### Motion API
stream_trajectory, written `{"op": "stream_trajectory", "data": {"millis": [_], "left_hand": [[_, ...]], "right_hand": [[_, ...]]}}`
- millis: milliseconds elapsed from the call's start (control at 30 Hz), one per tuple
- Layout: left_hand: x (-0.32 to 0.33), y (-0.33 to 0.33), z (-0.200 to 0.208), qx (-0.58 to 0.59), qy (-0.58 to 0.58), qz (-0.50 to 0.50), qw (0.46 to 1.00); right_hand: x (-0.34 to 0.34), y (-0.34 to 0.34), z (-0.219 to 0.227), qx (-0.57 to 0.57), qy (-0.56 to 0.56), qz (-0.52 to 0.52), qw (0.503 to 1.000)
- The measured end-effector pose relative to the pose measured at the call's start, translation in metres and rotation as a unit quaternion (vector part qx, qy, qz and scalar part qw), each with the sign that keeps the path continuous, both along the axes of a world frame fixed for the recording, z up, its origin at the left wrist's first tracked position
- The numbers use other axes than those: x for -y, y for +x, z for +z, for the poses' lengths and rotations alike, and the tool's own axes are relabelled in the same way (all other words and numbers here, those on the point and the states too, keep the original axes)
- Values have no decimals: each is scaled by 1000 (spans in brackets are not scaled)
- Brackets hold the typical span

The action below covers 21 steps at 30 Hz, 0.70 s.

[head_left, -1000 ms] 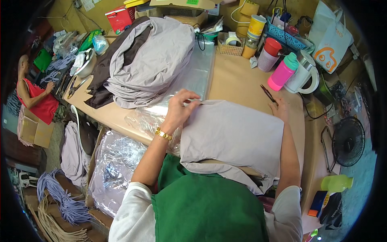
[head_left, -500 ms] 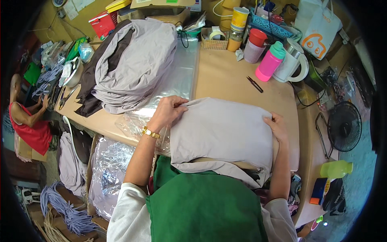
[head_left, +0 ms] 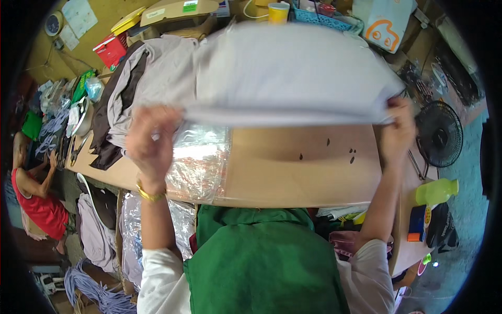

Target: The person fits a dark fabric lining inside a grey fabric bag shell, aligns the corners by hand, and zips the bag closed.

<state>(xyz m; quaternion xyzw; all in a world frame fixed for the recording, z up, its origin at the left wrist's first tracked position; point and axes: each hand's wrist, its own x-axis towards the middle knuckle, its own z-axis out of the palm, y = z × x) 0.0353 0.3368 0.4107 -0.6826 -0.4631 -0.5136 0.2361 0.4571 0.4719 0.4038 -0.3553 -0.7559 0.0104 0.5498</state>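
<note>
I hold a folded light grey garment (head_left: 287,73) up off the table, spread wide in front of me. My left hand (head_left: 152,141) grips its left corner and wears a gold bracelet. My right hand (head_left: 398,128) grips its right corner. Below the garment lies a brown cardboard sheet (head_left: 303,167) on the table, with a stack of clear plastic bags (head_left: 201,159) at its left end. A pile of grey and brown garments (head_left: 141,89) lies further left.
A black fan (head_left: 438,133) stands to the right, with a yellow-green bottle (head_left: 436,191) in front of it. Boxes, a yellow cup (head_left: 278,11) and a white bag (head_left: 386,23) line the back. A person in red (head_left: 36,201) sits at the left.
The grey garment lay flat on the cardboard under both hands; now both hands have lifted it up by its corners, hiding the cups and bottles behind.
</note>
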Motion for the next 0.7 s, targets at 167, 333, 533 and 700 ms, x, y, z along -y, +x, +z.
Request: {"op": "stream_trajectory", "data": {"millis": [167,333,533,700], "left_hand": [[39,-7,-122,61,-380,-33,922],[39,-1,-120,116,-325,-9,938],[19,3,-103,126,-270,-39,954],[8,-3,-105,185,-310,-90,928]], "right_hand": [[54,7,-117,130,-284,50,948],[65,16,-135,-37,-291,12,956],[84,-9,-118,75,-217,10,973],[84,-8,-124,47,-251,20,967]]}}
